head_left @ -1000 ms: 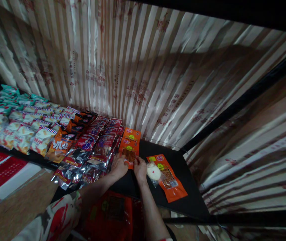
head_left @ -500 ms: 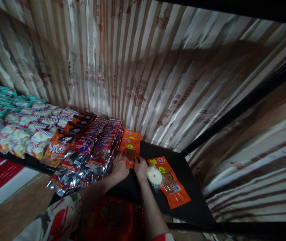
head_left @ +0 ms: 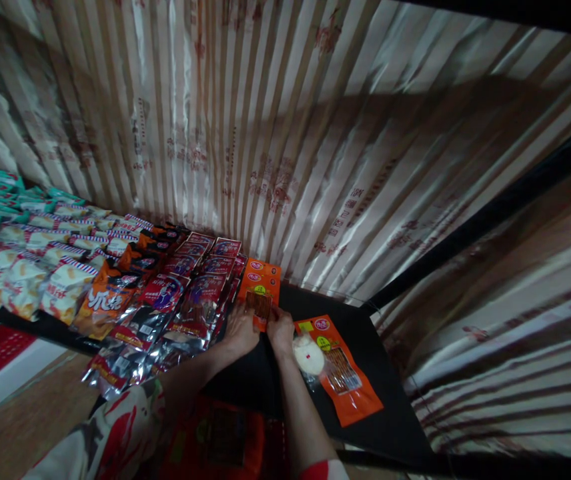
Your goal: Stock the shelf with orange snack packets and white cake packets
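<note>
An orange snack packet point(head_left: 259, 303) with a clear window showing brown strips lies on the black shelf, overlapping another orange packet point(head_left: 264, 267) behind it. My left hand point(head_left: 242, 329) grips its lower left edge, with the fingers bent over the packet. At the lower right edge, my right hand point(head_left: 280, 329) pinches the same packet. Just right of my right hand lie a clear bag with a round white item point(head_left: 309, 356) and a separate orange packet point(head_left: 344, 373), partly under that bag.
Dark red and silver packets point(head_left: 200, 300) overlap in rows left of my hands. Farther left are orange-black bags point(head_left: 105, 300), white snack bags point(head_left: 65, 288) and green bags point(head_left: 0, 190). Striped sheeting point(head_left: 265, 133) hangs behind the shelf point(head_left: 390, 393); a black bar point(head_left: 465, 233) slants at right. More orange packaging point(head_left: 220, 440) sits below.
My view has shifted slightly, so the left-hand bags sit a little farther left. Both hands stay on the orange packet, which has barely moved.
</note>
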Motion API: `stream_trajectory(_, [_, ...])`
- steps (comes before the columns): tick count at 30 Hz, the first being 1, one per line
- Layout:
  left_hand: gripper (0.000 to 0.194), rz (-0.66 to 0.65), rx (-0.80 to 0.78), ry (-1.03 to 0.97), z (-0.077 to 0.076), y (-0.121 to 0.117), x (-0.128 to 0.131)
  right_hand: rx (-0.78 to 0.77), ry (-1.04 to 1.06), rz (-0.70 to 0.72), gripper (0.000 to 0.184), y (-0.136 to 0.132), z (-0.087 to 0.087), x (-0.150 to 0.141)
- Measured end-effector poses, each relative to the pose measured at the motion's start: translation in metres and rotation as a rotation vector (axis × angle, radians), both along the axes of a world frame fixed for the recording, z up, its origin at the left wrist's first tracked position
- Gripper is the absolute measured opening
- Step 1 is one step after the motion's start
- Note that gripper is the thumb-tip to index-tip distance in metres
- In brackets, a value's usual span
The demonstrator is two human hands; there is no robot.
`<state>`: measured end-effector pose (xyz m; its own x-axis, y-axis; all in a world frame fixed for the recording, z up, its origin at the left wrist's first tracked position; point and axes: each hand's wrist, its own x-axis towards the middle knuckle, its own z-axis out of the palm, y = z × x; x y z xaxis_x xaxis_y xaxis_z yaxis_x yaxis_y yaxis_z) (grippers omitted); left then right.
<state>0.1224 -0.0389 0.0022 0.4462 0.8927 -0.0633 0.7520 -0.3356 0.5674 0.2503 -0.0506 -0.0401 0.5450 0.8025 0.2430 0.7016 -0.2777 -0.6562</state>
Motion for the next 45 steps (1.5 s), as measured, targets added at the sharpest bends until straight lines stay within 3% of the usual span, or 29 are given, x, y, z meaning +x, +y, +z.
stream_trajectory(32, [0.048,-0.049,0.015,0.041,-0.007,0.010,0.006,-0.032,-0.174,-0.047,0.035,0.009,-0.002,-0.007])
stream_trajectory(45, [0.051,-0.058,0.023,0.096,-0.003,0.010,0.005,-0.181,-0.309,-0.043,0.035,0.008,0.000,-0.012])
